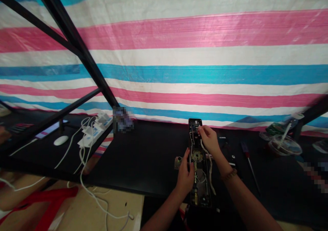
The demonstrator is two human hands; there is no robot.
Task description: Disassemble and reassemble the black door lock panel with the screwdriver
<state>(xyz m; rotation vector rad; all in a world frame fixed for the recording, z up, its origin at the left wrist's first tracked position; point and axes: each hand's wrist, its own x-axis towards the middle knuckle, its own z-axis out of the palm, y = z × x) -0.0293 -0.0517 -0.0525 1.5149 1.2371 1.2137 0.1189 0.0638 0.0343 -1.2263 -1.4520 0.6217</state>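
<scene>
Black metal lock panel (197,176) lies lengthwise on the bench (143,155), its open back showing wires and a round brass fitting (196,155). The left hand (185,178) curls around the panel's left edge, fingers wrapped to brace it. The right hand (208,139) pinches between thumb and forefinger near the far end, apparently on a thin wire, though it is too small to be sure. A white-sheathed cable (210,169) runs down the panel's right side. Firm bracing and a light pinch suit wiring this fine. A screwdriver (249,166) and a plastic cup (283,145) sit to the right; a power strip (94,132) and white mouse (60,140) sit to the left, beneath a striped tarpaulin (164,36).
</scene>
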